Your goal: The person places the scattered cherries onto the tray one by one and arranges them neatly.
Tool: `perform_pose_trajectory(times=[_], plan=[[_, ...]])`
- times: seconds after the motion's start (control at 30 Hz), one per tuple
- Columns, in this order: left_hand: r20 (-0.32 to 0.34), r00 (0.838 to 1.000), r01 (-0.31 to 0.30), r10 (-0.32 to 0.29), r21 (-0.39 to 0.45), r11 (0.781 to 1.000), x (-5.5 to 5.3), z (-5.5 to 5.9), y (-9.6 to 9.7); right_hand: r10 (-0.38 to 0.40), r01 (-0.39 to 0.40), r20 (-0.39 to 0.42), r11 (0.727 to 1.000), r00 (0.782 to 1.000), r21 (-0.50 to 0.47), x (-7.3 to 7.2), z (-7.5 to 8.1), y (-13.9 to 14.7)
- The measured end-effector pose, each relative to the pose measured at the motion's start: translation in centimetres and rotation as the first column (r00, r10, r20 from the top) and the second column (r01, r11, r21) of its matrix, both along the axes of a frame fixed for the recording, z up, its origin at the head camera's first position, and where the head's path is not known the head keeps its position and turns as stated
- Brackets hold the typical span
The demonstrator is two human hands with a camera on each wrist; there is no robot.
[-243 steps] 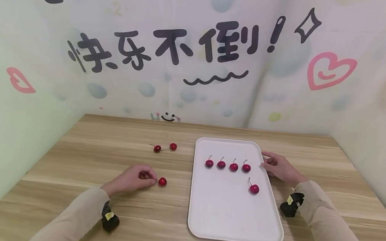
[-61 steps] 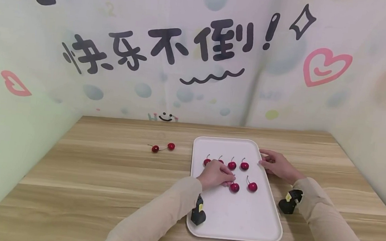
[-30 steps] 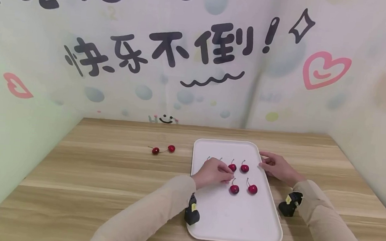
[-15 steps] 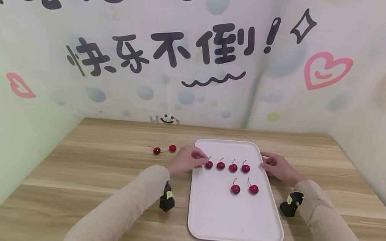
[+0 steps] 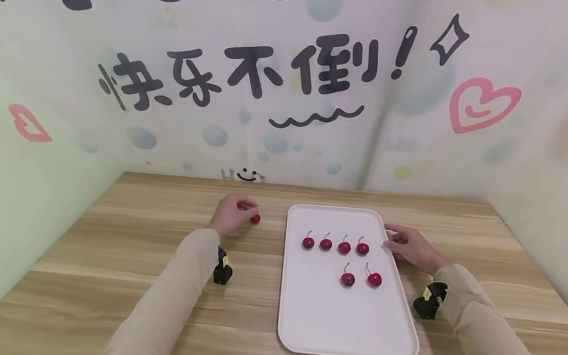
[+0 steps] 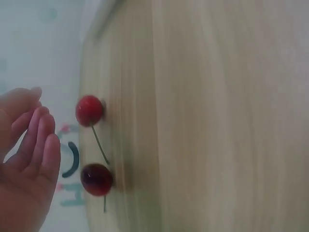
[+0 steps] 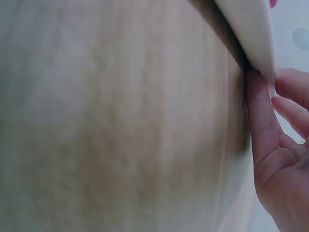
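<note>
My left hand hovers by the two loose cherries at the back of the table, its fingers loosely bent with nothing between them. Past it in the head view shows one red cherry; the other is hidden behind the hand. In the left wrist view both lie on the wood, a bright red cherry and a darker cherry, apart from the fingertips. With thumb and fingers my right hand pinches the right rim of the white tray; the right wrist view shows the thumb low against the tray's side.
On the tray several cherries stand in a back row, stems pointing away. Two more, a left cherry and a right cherry, sit in front of them. A printed wall borders the wooden table.
A cherry from the table's left part has been set on the tray beside the front one. My left hand then let go and moved left and back to the loose cherries. The right hand stays put.
</note>
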State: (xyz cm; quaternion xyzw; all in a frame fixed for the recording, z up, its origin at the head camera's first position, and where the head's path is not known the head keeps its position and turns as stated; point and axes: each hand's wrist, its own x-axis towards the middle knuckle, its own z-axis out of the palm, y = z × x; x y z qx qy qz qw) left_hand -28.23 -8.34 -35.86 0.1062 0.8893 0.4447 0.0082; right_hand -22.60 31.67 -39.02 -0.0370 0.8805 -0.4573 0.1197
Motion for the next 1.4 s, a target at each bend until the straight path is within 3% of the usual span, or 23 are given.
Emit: perform_pose_trajectory(times=[0.23, 0.63, 0.87, 1.4], plan=[[0.045, 0.998, -0.032, 0.034, -0.043, 0.999, -0.3, -0.5, -1.1, -0.01, 0.01, 0.01, 1.0, 1.0, 0.014, -0.1, 0.0, 0.0], [0.09, 0.996, 0.015, -0.008, -0.083, 0.996, -1.1, -2.2, -1.6, -0.008, 0.007, 0.017, 1.0, 1.0, 0.014, -0.3, 0.1, -0.1], [0.051, 0.998, 0.03, -0.025, -0.102, 0.994, -1.0, -2.8, -1.2, -0.01, 0.01, 0.01, 1.0, 1.0, -0.008, -0.2, 0.0, -0.1], [0.044, 0.998, -0.043, 0.046, -0.065, 0.997, -0.8, -3.2, -0.6, -0.016, 0.017, 0.014, 1.0, 1.0, -0.008, -0.2, 0.0, -0.1]])
